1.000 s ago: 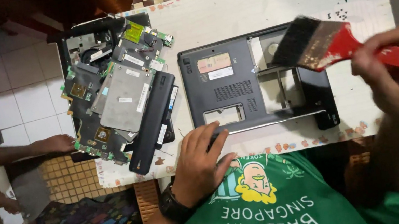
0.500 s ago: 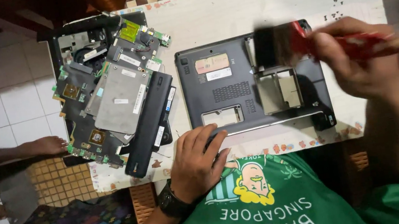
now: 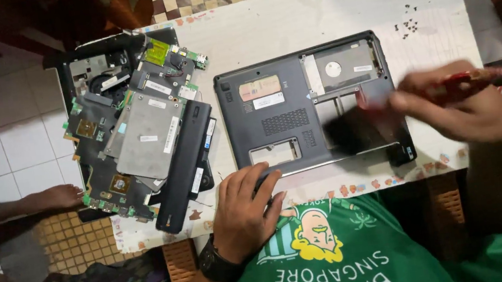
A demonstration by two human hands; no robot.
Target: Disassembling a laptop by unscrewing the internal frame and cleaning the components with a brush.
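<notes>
Only one view on my end, a head cam looking pretty much straight down at the bench (image 3: 325,15) from close range, wearer's chest along the bottom edge and tiled floor (image 3: 10,127) off left.

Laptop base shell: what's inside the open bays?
In the laptop base shell, the upper bay holds a silver drive; the small lower-left cutout looks bare. The right hand and blurred brush cover the large lower-right bay.

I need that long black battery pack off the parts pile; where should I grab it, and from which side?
Grip the battery pack across its narrow width near the lower end, coming from the table's front edge. That end juts clear of the circuit boards, which crowd its upper left side.
</notes>
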